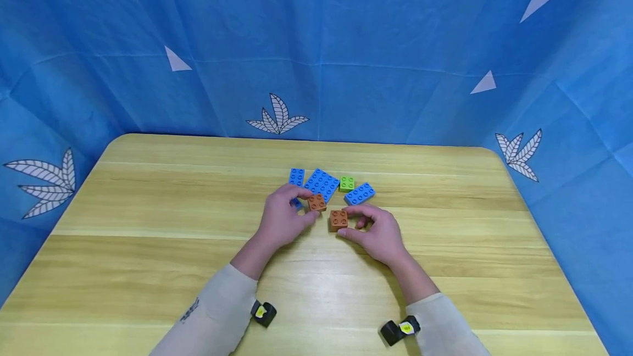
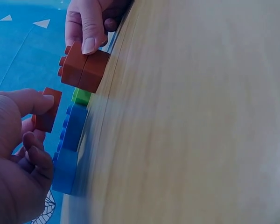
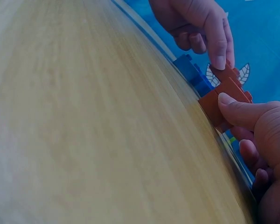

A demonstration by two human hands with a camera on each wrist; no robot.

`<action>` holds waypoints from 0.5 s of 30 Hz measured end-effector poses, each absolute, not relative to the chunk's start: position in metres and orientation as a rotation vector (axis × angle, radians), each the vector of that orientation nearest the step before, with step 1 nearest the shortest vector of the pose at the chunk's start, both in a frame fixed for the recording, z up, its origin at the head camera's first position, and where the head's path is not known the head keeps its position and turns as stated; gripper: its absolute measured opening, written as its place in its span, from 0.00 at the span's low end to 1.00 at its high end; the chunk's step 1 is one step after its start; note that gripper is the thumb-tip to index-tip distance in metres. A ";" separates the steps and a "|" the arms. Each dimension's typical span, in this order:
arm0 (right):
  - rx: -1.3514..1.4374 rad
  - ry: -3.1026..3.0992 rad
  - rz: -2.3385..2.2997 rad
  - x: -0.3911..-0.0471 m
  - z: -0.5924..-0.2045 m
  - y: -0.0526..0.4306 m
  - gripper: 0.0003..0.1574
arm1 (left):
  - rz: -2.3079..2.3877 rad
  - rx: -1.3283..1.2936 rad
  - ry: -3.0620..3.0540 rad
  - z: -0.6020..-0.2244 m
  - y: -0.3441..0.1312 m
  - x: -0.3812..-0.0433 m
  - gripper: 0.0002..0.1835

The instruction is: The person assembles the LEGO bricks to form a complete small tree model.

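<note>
Thumb and fingers of my left hand [image 1: 281, 217] pinch a single brown-orange 2x2 toy brick [image 1: 317, 202], studs up. In the left wrist view this brick [image 2: 47, 112] is raised off the table. Just to its right, my right hand [image 1: 379, 233] grips a stack of two brown-orange bricks [image 1: 338, 221] by its sides, one brick on top of the other. The seam between them shows in the right wrist view, where the stack [image 3: 218, 103] stands at the tabletop. A gap separates the single brick from the stack in the head view.
Behind the hands lie a large blue brick [image 1: 322, 181], a small green brick [image 1: 347, 183], a long blue brick [image 1: 360, 194] and another blue brick [image 1: 296, 176]. A further blue brick [image 1: 296, 204] is partly hidden by the left hand. A blue curtain [image 1: 316, 43] hangs behind the wooden table [image 1: 173, 191].
</note>
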State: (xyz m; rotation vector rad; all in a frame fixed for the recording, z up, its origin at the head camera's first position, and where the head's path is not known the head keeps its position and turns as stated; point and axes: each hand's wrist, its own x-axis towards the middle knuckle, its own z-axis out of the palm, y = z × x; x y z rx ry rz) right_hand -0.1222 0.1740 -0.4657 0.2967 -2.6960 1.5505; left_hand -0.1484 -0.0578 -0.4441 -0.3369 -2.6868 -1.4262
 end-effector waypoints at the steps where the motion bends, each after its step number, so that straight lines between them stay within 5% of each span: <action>1: 0.298 -2.695 1.550 -0.122 -0.466 0.174 0.25 | -1.463 -0.332 -2.684 -0.443 -0.057 -0.148 0.18; 15: 0.309 -2.687 1.537 -0.124 -0.469 0.175 0.25 | -1.672 -0.406 -2.638 -0.439 -0.051 -0.141 0.18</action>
